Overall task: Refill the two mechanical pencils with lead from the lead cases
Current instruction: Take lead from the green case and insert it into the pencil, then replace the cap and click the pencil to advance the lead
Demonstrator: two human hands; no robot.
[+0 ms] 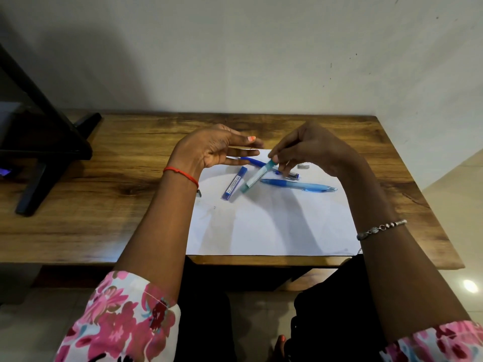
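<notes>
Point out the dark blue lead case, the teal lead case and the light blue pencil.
dark blue lead case (234, 183): head view, label middle
teal lead case (257, 176): head view, white label
light blue pencil (298, 185): head view, mid barrel

Two mechanical pencils are counted: one light blue pencil (300, 186) and one dark blue pencil (254, 161). Two lead cases are seen: one dark blue case (234, 183) and one teal case (257, 177). One white paper sheet (274, 226) and one small metal piece (303, 166) are also found.
</notes>
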